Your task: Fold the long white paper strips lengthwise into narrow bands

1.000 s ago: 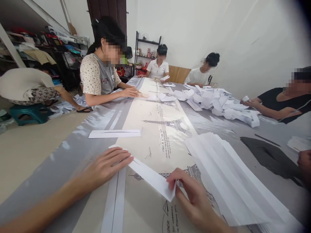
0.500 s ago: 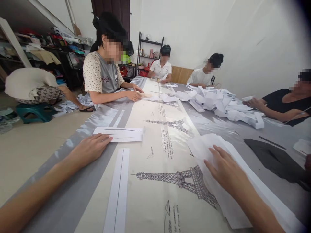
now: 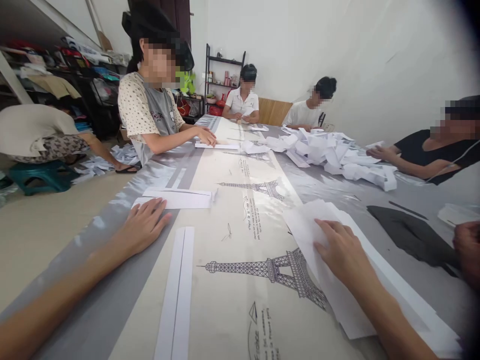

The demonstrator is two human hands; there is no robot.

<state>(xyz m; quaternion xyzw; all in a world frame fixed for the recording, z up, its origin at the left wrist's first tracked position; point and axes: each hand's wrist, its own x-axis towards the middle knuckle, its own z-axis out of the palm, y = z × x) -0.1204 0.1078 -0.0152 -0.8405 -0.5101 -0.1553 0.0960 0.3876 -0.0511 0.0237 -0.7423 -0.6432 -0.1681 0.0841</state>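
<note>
My left hand (image 3: 144, 227) lies with its fingers spread at the near edge of some white paper strips (image 3: 180, 198) placed crosswise on the table. On the right, my right hand (image 3: 339, 245) rests on a stack of white paper sheets (image 3: 360, 295), fingers apart. Two long white strips (image 3: 180, 290) lie side by side between my arms, a thin dark gap between them. Under everything runs a cream table cover (image 3: 225, 310) printed with Eiffel towers and script.
A big heap of crumpled white paper (image 3: 330, 152) covers the far right. A dark grey cloth (image 3: 410, 235) lies right of the stack. People sit around the table; a person on a green stool (image 3: 39, 175) bends at left.
The view has shifted slightly. My left hand has turned flatter and its fingers have spread; the crosswise strips are now a little apart. The person at upper left has moved a hand onto a strip.
</note>
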